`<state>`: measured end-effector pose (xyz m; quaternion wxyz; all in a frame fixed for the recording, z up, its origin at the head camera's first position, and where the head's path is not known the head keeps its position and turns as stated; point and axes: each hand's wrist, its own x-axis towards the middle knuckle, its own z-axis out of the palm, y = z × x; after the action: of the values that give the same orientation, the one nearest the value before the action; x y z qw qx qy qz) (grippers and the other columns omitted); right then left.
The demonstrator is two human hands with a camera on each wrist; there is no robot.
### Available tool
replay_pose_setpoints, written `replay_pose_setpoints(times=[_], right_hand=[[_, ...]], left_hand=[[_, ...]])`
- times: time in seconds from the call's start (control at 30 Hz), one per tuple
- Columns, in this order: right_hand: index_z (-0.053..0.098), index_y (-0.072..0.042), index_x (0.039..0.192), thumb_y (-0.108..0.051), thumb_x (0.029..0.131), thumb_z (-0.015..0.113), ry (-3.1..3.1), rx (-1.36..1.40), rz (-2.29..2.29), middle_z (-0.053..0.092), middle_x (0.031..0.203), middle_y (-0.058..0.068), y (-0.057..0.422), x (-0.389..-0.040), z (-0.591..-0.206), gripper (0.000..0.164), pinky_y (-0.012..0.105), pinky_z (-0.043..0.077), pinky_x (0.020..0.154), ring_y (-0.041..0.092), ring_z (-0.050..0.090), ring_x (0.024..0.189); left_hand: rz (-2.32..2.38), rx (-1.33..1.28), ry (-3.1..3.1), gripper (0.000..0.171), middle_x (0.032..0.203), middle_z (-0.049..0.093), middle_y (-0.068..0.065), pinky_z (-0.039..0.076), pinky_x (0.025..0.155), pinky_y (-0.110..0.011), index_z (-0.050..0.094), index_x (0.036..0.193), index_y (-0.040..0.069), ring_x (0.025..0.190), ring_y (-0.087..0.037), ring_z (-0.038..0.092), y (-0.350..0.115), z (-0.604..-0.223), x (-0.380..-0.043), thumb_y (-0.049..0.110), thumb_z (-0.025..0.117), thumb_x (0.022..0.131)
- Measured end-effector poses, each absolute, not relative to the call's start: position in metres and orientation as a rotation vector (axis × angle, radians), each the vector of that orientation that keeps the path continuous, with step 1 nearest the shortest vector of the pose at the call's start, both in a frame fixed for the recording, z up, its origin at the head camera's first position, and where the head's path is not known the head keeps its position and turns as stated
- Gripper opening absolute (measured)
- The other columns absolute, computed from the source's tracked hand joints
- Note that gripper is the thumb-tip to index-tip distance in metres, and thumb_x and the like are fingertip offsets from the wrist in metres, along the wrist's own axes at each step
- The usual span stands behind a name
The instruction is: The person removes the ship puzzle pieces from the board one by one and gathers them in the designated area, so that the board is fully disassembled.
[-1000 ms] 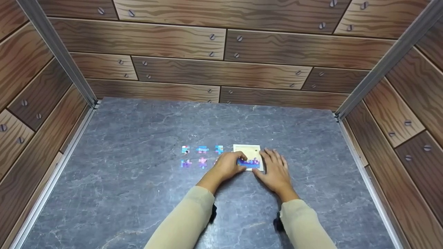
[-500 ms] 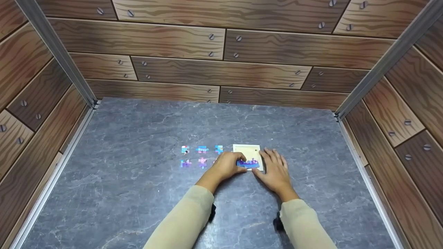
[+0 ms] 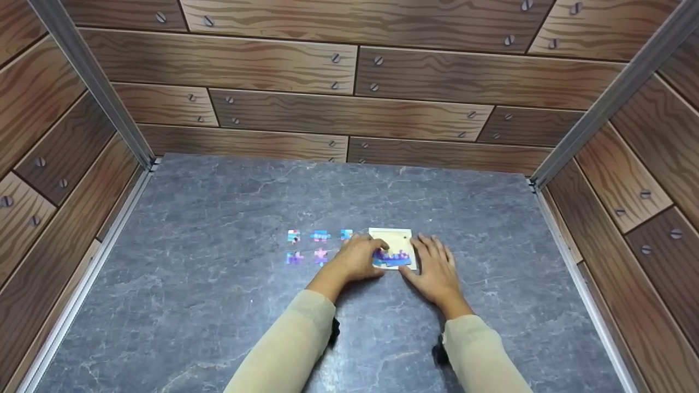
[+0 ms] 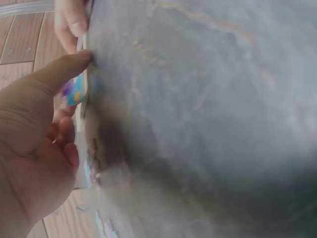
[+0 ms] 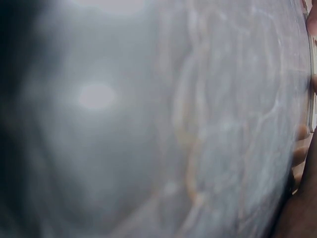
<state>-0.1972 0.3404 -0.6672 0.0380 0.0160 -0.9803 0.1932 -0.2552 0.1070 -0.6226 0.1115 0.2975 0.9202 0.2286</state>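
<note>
A small cream puzzle tray (image 3: 391, 234) lies on the table, with joined blue and purple jigsaw pieces (image 3: 394, 258) along its near side. My left hand (image 3: 357, 259) bends over the tray's left part, index finger curled at a jigsaw piece and thumb at the near edge. In the left wrist view, a teal jigsaw piece (image 4: 75, 91) shows between thumb and fingers, by the tray's rim. My right hand (image 3: 435, 270) rests along the tray's right side with fingers extended, its thumb at the near right corner. The right wrist view shows mostly tabletop, with fingers at the edge.
Left of the tray, loose jigsaw pieces lie in two rows, including a pink one (image 3: 320, 255) and a blue one (image 3: 320, 236). Another piece (image 3: 347, 234) is close beside my left hand. Wood-patterned walls (image 3: 284, 109) enclose the grey table (image 3: 246, 191).
My left thumb has shifted slightly left and nearer along the tray's front edge, and more of the blue pieces shows. My right hand stays in place.
</note>
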Motion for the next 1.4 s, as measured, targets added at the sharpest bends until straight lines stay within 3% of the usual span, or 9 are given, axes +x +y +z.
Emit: replay_pose_setpoints(times=[0.1,0.23,0.33,0.53,0.7,0.97,1.13,1.27,1.4], right_hand=[[0.047,-0.015,0.162,-0.057,0.097,0.069,-3.010,0.046,0.592,0.041,0.173,0.016,0.341,-0.197,-0.668,0.081,0.067,0.014,0.135,0.045,0.026,0.165],[0.048,-0.016,0.162,-0.058,0.097,0.069,-3.007,0.050,0.588,0.042,0.173,0.015,0.341,-0.197,-0.667,0.080,0.067,0.015,0.134,0.045,0.027,0.165],[0.048,-0.015,0.162,-0.058,0.097,0.069,-3.002,0.052,0.590,0.042,0.173,0.015,0.340,-0.197,-0.667,0.081,0.067,0.015,0.134,0.045,0.027,0.165],[0.047,-0.015,0.163,-0.058,0.097,0.069,-2.994,0.048,0.626,0.041,0.173,0.015,0.340,-0.197,-0.667,0.081,0.068,0.014,0.134,0.045,0.026,0.166],[0.047,-0.015,0.163,-0.058,0.097,0.069,-2.998,0.050,0.627,0.041,0.173,0.016,0.339,-0.197,-0.668,0.081,0.068,0.014,0.134,0.045,0.025,0.166],[0.048,-0.014,0.162,-0.058,0.097,0.068,-2.999,0.054,0.618,0.041,0.173,0.016,0.340,-0.198,-0.668,0.081,0.068,0.014,0.134,0.046,0.026,0.165],[0.046,-0.015,0.164,-0.058,0.098,0.069,-3.016,0.048,0.628,0.039,0.174,0.016,0.341,-0.198,-0.667,0.082,0.068,0.012,0.134,0.045,0.024,0.166],[0.046,-0.015,0.164,-0.058,0.097,0.069,-3.024,0.048,0.630,0.039,0.174,0.017,0.341,-0.198,-0.667,0.083,0.068,0.012,0.134,0.045,0.023,0.166],[0.045,-0.015,0.164,-0.058,0.097,0.070,-3.028,0.049,0.641,0.038,0.175,0.016,0.342,-0.197,-0.667,0.084,0.068,0.011,0.134,0.045,0.022,0.167]], left_hand=[[0.695,0.854,2.650,0.060,0.138,0.071,-0.005,0.046,0.114,-0.048,0.066,0.142,0.021,0.132,-0.028,0.060,0.104,-0.622,-0.260,0.022,0.088,0.087],[0.754,0.875,2.642,0.056,0.126,0.075,-0.001,0.049,0.108,-0.046,0.066,0.137,0.018,0.122,-0.025,0.064,0.103,-0.643,-0.273,0.014,0.086,0.085],[0.800,0.908,2.646,0.049,0.117,0.075,0.000,0.053,0.105,-0.042,0.068,0.129,0.016,0.113,-0.022,0.065,0.100,-0.650,-0.277,0.015,0.088,0.085],[0.847,0.954,2.642,0.041,0.115,0.078,-0.005,0.055,0.104,-0.038,0.072,0.122,0.011,0.112,-0.023,0.068,0.092,-0.626,-0.264,0.014,0.090,0.085],[0.974,0.977,2.688,0.038,0.111,0.077,-0.002,0.052,0.106,-0.041,0.072,0.116,0.014,0.111,-0.022,0.066,0.090,-0.654,-0.269,0.020,0.087,0.081],[0.876,0.833,2.747,0.047,0.128,0.076,-0.001,0.039,0.126,-0.057,0.070,0.134,0.017,0.126,-0.026,0.064,0.089,-0.638,-0.246,0.025,0.083,0.089],[0.843,0.804,2.750,0.047,0.135,0.073,0.000,0.042,0.122,-0.051,0.070,0.137,0.019,0.128,-0.024,0.062,0.083,-0.627,-0.238,0.030,0.084,0.093],[0.831,0.823,2.769,0.047,0.130,0.073,0.001,0.047,0.114,-0.045,0.071,0.136,0.019,0.123,-0.022,0.063,0.070,-0.621,-0.232,0.031,0.085,0.092],[0.799,0.833,2.806,0.047,0.128,0.074,-0.001,0.047,0.117,-0.047,0.072,0.134,0.018,0.126,-0.025,0.065,0.046,-0.618,-0.222,0.033,0.085,0.091]])
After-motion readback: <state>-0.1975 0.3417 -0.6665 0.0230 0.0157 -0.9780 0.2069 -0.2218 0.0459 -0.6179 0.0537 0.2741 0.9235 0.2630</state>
